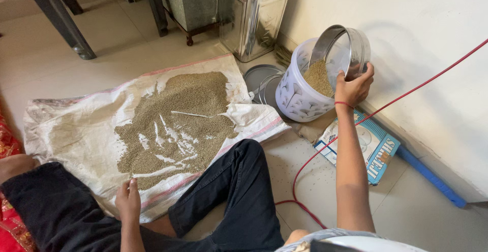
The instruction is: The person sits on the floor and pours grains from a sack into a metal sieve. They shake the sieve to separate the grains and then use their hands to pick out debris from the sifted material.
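Right hand (354,85), right of centre in the frame: fingers are closing round the rim of a round steel sieve (339,51), tipping it steeply so that the greenish-brown grain (318,77) inside is sliding toward the mouth of the white patterned plastic bucket (299,94) standing directly beneath it; a red thread is circling the wrist. Left hand (128,199), lower left: resting palm-down on the edge of the white woven sack (81,130), fingers extended flat and gripping nothing, seemingly pinning the cloth in place. Sack is lying spread flat across the floor at centre left, serving as a catch-sheet for a broad heap of the same grain, streaked where it has been raked thin. Person is sitting cross-legged in black trousers (239,191) at the sack's near edge. Beside the bucket: a flat round metal lid (258,76) on the floor, a blue-and-white carton (373,153) lying flat at right, a red cable (325,150) trailing across it. Upper frame: a tall steel canister (254,18) and dark furniture legs (61,18). Floor (76,64) is pale tile; a cream wall (422,38) is filling the upper right
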